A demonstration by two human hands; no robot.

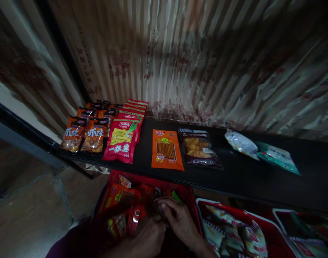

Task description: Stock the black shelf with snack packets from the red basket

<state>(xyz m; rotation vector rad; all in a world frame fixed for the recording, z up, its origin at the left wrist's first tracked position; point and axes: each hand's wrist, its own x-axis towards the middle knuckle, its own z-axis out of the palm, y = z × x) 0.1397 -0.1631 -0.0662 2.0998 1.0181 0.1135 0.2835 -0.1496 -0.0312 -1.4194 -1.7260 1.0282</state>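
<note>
Both my hands reach down into a red basket [192, 200] full of snack packets. My left hand [149, 236] is curled among the packets at the basket's middle, and what it holds is hidden. My right hand [177, 218] lies beside it, fingers bent over a small dark packet [158, 205]. On the black shelf [234, 175] above the basket lie an orange packet [166, 149], a dark packet of yellow snacks [198, 147], and a red packet [122, 140] at the front of a red row.
Orange-brown packets [84, 132] are stacked at the shelf's left end. A white bag [240, 143] and a green bag [277, 157] lie at its right. A second red basket [234, 233] with packets sits to the right. A striped curtain hangs behind. Tiled floor lies left.
</note>
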